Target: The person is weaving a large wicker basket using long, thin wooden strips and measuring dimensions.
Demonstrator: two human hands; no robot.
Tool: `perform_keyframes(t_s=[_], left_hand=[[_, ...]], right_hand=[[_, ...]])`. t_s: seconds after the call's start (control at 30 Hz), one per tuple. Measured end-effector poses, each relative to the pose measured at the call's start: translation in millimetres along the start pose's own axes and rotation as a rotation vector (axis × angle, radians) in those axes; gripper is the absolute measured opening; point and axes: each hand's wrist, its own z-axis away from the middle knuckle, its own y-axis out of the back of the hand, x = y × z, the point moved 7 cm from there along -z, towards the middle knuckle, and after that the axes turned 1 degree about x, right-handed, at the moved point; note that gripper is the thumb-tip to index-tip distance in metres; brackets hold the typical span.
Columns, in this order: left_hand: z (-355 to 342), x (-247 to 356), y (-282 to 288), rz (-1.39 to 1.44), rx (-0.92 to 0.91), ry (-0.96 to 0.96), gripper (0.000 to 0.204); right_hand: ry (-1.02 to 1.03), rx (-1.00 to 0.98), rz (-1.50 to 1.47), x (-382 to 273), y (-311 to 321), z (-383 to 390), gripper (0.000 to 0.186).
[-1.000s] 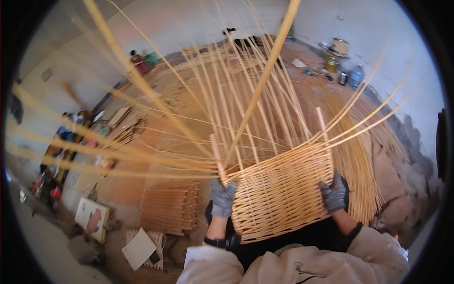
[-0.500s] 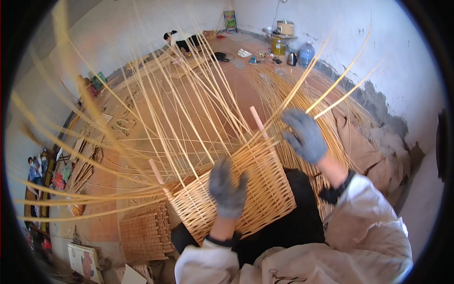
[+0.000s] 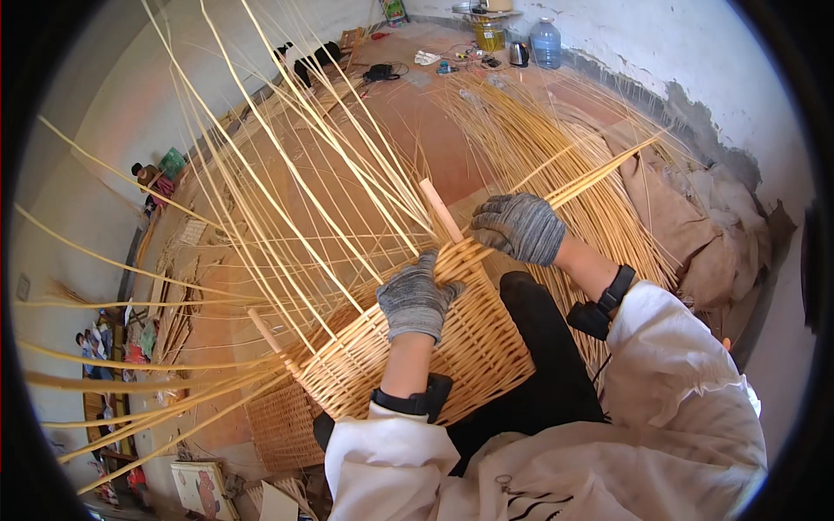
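A half-woven wicker basket point(image 3: 460, 334) rests tilted across my lap, with long willow rods point(image 3: 300, 178) standing up and fanning out from its upper edge. My left hand point(image 3: 415, 300), in a grey knit glove, grips that edge close to its right corner. A pale wooden peg point(image 3: 441, 211) sticks up at this corner, and another peg point(image 3: 265, 330) stands at the left corner. Just right of the nearer peg, my gloved right hand point(image 3: 519, 227) is closed on a few rods point(image 3: 608, 172) bent out to the right; its fingertips are partly hidden.
A large bundle of loose rods point(image 3: 556, 148) lies on the floor to the right, beside brown cloth point(image 3: 651, 208). A woven panel point(image 3: 282, 421) is at lower left. Along the far wall stand a kettle point(image 3: 519, 54) and a water jug point(image 3: 546, 43). Another person point(image 3: 313, 61) is low down at the back.
My left hand has moved up from the woven side to the basket's edge. My right hand has come down and left to the corner, with the rods there bent lower.
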Motion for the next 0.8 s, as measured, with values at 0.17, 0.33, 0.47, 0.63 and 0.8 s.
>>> perform_keyframes(t_s=[0.17,0.33,0.47,0.63,0.8], left_hand=[[12.1,15.8,3.9,-0.152,0.367,-0.018,0.081],[20.4,33.6,4.3,0.152,0.723,-0.346,0.089],[0.5,54.8,-14.7,0.083,0.545,-0.101,0.072],[3.4,55.2,-19.2,0.005,0.656,-0.045,0.052],[0.9,55.7,-27.6,0.343,0.385,-0.027,0.039]], right_hand=[[0.124,-0.145,0.167,-5.2,4.3,0.9,0.057],[0.107,-0.216,0.214,-20.0,-3.4,-7.2,0.06],[0.038,-0.446,0.281,-13.5,-25.3,-16.8,0.039],[-0.133,-0.513,0.258,-23.7,-40.4,-0.9,0.019],[-0.257,-0.096,0.07,-23.0,-30.5,22.0,0.006]])
